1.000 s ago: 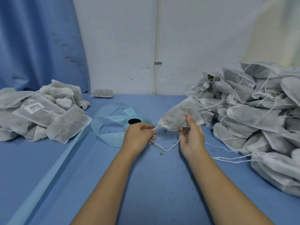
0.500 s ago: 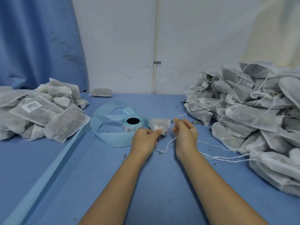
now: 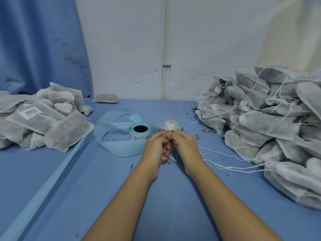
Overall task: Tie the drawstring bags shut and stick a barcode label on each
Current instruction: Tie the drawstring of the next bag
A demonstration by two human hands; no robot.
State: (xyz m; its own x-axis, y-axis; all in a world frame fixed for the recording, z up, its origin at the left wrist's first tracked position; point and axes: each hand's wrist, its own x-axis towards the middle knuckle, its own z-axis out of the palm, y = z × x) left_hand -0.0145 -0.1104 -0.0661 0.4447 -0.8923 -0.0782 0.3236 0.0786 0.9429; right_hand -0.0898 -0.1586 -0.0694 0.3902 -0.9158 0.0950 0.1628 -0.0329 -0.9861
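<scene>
A small white drawstring bag [image 3: 169, 126] lies on the blue table [image 3: 107, 188] with its gathered mouth facing me. Its white drawstring [image 3: 165, 148] runs from the mouth down between my hands. My left hand [image 3: 156, 147] and my right hand [image 3: 185, 145] sit side by side just in front of the bag, fingertips together, both pinching the string. A roll of barcode labels [image 3: 141, 133] stands just left of the bag, with its light blue backing strip [image 3: 119, 148] looped around it.
A large heap of untied bags [image 3: 271, 122] with loose strings fills the right side. A pile of labelled bags [image 3: 43, 119] lies at the left. One flat bag [image 3: 106, 98] rests by the back wall. Plant crumbs are scattered near my hands.
The bag, held up in my right hand a second ago, now lies on the table. Both hands have come together on the drawstring in front of it.
</scene>
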